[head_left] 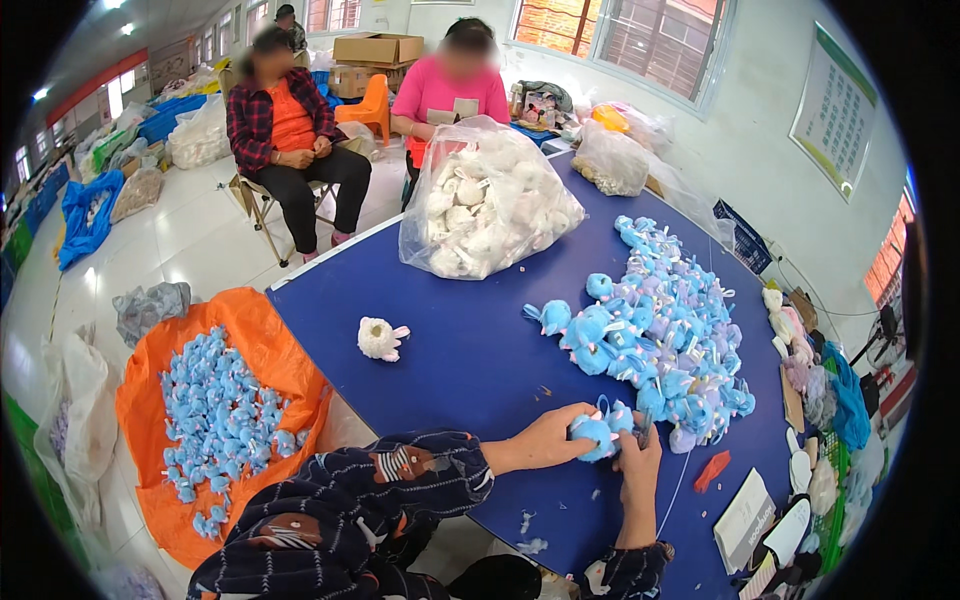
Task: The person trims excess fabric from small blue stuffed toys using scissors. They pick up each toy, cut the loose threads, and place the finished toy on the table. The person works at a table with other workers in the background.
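Presently, the person's left grip (553,437) pinches a small blue plush toy (592,434) over the counter (470,350), toward its near edge, while the right grip (638,466) sits at the toy's right side by a dark tool (646,428), though what its fingers clasp cannot be told. A heap of blue and lilac toys (670,330) spreads along the counter's right side. Toward the left edge lies a white toy (380,339), and a clear bag (490,205) stands at the far edge.

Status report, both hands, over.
Left hand gripping fluffy blue plush toy. Right hand at it, small dark object in grip. Blue and lilac plush heap just beyond.
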A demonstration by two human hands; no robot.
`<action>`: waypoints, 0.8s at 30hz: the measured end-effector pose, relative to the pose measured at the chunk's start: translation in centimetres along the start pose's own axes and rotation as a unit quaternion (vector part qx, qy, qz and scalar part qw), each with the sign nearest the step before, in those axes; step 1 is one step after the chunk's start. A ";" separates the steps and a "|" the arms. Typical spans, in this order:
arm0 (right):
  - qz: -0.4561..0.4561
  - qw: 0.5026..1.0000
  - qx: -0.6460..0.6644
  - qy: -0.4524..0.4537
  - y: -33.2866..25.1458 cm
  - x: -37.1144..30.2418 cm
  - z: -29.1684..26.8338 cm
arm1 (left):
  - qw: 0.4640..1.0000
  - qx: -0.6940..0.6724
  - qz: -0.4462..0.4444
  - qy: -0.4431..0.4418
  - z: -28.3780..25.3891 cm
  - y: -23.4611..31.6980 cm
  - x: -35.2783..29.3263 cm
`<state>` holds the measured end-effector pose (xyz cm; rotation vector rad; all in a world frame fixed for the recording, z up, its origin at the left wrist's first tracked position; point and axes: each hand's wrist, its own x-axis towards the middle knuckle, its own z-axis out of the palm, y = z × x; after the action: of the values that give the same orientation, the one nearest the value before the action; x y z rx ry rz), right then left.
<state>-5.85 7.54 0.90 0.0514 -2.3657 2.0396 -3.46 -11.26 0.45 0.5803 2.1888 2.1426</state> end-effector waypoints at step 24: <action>0.025 0.991 0.128 -0.038 -2.2 -1.7 1.0 | 0.997 -0.065 -0.013 -0.043 -0.1 0.1 0.1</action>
<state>-4.07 6.24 2.82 0.0751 -2.1495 2.3948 -3.55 -11.33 0.52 0.6203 1.9865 2.1834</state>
